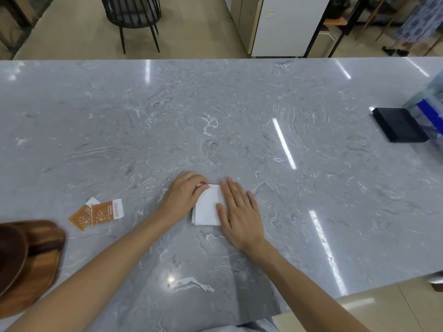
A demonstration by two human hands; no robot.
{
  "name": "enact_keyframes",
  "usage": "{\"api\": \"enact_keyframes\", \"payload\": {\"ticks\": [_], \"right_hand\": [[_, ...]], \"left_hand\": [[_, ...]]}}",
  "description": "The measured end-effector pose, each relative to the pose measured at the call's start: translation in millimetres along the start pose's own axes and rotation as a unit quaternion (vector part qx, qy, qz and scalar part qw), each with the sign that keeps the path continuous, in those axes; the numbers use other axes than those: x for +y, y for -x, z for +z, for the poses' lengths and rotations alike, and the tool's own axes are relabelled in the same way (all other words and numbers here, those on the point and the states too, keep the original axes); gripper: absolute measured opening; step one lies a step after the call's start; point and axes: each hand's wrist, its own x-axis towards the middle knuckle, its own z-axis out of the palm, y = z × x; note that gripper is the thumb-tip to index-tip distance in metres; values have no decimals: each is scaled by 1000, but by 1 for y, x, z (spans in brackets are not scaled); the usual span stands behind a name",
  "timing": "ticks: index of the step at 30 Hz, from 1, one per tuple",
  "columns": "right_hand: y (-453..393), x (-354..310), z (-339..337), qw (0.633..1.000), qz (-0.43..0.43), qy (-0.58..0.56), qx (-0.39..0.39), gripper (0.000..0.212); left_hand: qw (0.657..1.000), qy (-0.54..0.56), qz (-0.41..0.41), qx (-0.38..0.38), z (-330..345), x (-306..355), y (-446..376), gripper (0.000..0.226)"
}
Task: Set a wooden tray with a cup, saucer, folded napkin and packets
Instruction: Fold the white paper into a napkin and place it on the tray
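Observation:
A white folded napkin [208,207] lies flat on the grey marble counter [215,116], near its front edge. My left hand [184,195] rests on the napkin's left side, fingers curled over its top left corner. My right hand [239,212] lies flat, palm down, on its right part. Two orange and white packets [100,213] lie on the counter to the left. At the far left edge sits the wooden tray [45,255] with a dark brown saucer [12,255] on it, both cut off by the frame. No cup is in view.
A black flat box [399,124] and a blue and clear container [431,109] stand at the counter's right end. Beyond the far edge are a black chair [133,13], a white cabinet [285,25] and a person's legs [407,32].

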Motion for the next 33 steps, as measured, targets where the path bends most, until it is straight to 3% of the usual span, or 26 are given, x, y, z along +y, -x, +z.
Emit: {"api": "enact_keyframes", "payload": {"ticks": [5,7,9,11,14,21,24,26,29,33], "right_hand": [[-1,0,2,1000,3,5,1,61],[-1,0,3,1000,3,8,-1,61],[-1,0,3,1000,1,12,-3,62],[-1,1,4,1000,-3,16,-5,63],[-3,1,5,1000,-6,25,0,64],[-3,-3,-6,999,-11,29,-37,66],[4,3,-19,995,-56,-78,-40,75],[15,13,-32,981,-104,-163,-6,71],[26,30,-40,974,-196,-104,31,53],[27,37,-39,973,-230,-20,19,49]], "left_hand": [[999,-27,-17,7,-4,3,-4,13],[997,-76,15,21,-3,10,-2,10],[989,-118,78,37,3,19,3,21],[983,-152,103,-15,13,20,16,38],[962,-232,57,-131,22,6,33,64],[958,-231,49,-163,18,6,32,64],[964,-193,92,-160,6,5,42,67],[966,-161,143,-142,-4,0,57,70],[954,-186,199,-126,-15,-10,73,67],[941,-229,221,-114,-19,-4,68,58]]}}
